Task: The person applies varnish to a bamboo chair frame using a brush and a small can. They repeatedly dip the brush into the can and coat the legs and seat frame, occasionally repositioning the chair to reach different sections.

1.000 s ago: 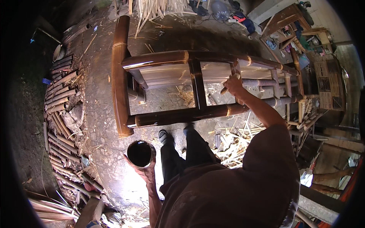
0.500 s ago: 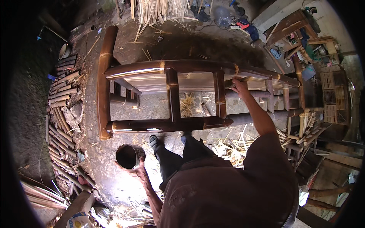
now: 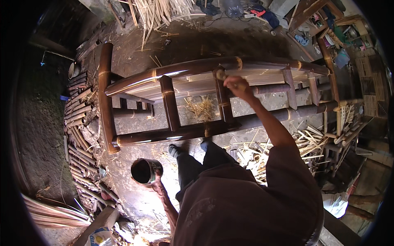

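Observation:
A long bamboo bench frame (image 3: 186, 132) with a dark glossy finish stretches across in front of me. My right hand (image 3: 238, 87) is closed around a paintbrush (image 3: 221, 75), whose head is at the upper end of a short upright between the two long rails. Motion blurs the brush and fingers a little. Lower left, my left hand (image 3: 157, 185) grips a round can (image 3: 154, 169) from its side. Its mouth faces up and looks dark inside. The lower rail is glossy dark on the left and duller, greyer on the right.
Cut bamboo pieces (image 3: 82, 112) lie in a row along the left. Pale split strips (image 3: 262, 158) litter the floor by my feet, and a bundle of strips (image 3: 160, 16) lies beyond the bench. A wooden shelf with clutter (image 3: 316, 24) stands far right.
My right hand has moved left with the brush, from the upper rail area right of the upright onto the upright itself. The view has shifted slightly; the left hand keeps hold of the can.

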Demonstrator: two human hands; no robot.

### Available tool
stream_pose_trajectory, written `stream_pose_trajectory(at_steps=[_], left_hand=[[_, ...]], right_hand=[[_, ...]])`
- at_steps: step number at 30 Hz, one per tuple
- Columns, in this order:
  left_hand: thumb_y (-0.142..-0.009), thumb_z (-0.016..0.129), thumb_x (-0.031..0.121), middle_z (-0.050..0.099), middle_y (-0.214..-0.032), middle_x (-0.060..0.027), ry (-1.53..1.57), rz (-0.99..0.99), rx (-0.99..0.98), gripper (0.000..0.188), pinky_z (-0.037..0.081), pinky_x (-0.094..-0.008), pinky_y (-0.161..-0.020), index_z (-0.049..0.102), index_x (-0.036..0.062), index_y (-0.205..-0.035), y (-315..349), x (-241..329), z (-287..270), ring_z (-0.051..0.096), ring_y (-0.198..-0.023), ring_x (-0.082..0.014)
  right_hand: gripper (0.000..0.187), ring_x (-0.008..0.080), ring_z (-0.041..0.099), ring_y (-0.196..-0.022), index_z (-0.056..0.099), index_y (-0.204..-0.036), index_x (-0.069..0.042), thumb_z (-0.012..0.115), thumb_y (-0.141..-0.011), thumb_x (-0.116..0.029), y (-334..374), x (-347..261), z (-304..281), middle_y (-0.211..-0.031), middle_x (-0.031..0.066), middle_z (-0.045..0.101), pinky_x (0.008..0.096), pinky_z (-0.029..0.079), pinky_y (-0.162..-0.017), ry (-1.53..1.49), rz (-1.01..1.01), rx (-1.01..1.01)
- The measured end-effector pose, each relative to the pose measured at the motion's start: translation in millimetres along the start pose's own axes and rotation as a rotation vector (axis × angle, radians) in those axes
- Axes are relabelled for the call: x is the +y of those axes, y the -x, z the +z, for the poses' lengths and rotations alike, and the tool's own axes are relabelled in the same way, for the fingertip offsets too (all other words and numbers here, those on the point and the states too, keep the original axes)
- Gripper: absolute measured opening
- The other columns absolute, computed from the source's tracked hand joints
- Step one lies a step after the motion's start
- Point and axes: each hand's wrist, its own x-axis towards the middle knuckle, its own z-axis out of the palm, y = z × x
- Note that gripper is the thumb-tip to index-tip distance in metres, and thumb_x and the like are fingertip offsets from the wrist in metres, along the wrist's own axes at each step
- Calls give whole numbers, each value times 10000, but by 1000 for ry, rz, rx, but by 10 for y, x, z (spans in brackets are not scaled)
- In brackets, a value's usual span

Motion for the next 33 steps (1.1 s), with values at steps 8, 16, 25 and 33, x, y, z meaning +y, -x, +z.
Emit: stream_pose_trajectory(at_steps=[8, 16, 25, 33], left_hand=[[-591, 896, 254, 404, -1390, -244, -4, 26, -16, 1153, 366, -410, -1084, 199, -35, -1462, 21, -35, -6, 451, -1269, -342], [-583, 898, 250, 398, -1396, -248, 31, 73, -63, 1161, 365, -414, -1086, 197, -32, -1465, -39, -134, -34, 442, -1279, -350], [-574, 902, 244, 391, -1403, -254, 28, 66, -105, 1171, 365, -419, -1089, 196, -28, -1468, 60, -364, -238, 432, -1290, -360], [-566, 905, 239, 384, -1410, -258, 58, 84, -115, 1180, 365, -424, -1092, 194, -25, -1471, 3, -636, -373, 423, -1301, -368]], right_hand=[[45, 151, 607, -828, 637, -941, -118, 620, -907, -143, 941, -344, -286, -877, 9, 642, 310, 471, -761, -379, 539, -197], [102, 124, 584, -893, 613, -966, -166, 635, -867, -180, 1138, -270, -91, -909, -30, 592, 371, 541, -805, -671, 1130, 228], [152, 101, 619, -793, 666, -1000, -113, 685, -873, -194, 1283, -887, 290, -892, -8, 652, 264, 544, -683, -219, 984, 139], [143, 133, 646, -807, 681, -970, -55, 564, -914, -113, 1933, -617, -475, -858, 40, 706, 264, 508, -763, 319, 734, 295]])
